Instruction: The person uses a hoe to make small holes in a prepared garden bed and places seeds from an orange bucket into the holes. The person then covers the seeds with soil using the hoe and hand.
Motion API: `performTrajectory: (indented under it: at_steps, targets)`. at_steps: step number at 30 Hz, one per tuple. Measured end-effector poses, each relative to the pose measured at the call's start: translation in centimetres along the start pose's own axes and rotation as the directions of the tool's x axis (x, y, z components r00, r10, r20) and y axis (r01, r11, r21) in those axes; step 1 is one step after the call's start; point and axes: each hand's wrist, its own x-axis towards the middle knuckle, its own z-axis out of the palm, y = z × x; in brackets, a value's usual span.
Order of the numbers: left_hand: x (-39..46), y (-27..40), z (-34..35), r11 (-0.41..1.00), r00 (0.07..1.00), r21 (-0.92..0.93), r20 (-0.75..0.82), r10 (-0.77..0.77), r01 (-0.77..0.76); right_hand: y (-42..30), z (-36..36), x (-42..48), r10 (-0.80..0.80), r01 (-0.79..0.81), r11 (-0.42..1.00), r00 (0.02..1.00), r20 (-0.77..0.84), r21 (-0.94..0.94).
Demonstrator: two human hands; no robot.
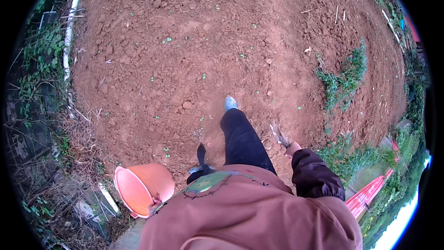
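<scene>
My left hand (156, 203), partly hidden by my shirt, grips the rim of an orange plastic bucket (154, 177). The bucket is tipped at my left side, its mouth facing left. In my right hand (294, 148), on the right of my body, is a small hand tool (279, 135) with a pale, dirty blade; it looks like a trowel. The blade points forward over the soil. Before me spreads a bed of reddish-brown soil (187, 59) dotted with tiny green seedlings (169, 39). One rubber boot (230, 103) stands on the soil ahead of my body.
Leafy weeds (343, 76) grow on the right of the bed. A white pole (71, 31) runs along the left edge beside dry brush (79, 139) and vines. Red-and-white sheeting (367, 196) lies at the lower right. Another white pipe (109, 199) is near the bucket.
</scene>
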Motion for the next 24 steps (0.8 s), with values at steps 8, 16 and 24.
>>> performTrajectory:
  at_steps: [8, 16, 24]
  targets:
    - [-5.1, -8.9, 11.3, 0.997, 0.998, 0.070, 0.056, 0.035, -0.039, 6.0, -13.4, 4.4, 0.036, -0.032, 0.988, 0.999, 0.027, -0.150]
    - [-6.7, -16.6, 18.2, 0.994, 1.000, 0.111, -0.025, 0.007, -0.004, 2.1, -23.4, 1.4, 0.176, -0.114, 0.876, 0.980, -0.092, 0.468]
    - [-3.8, -23.5, 21.8, 0.991, 0.992, 0.135, -0.126, -0.003, 0.020, 2.3, -19.4, -3.3, 0.160, -0.084, 0.880, 0.979, -0.125, 0.468]
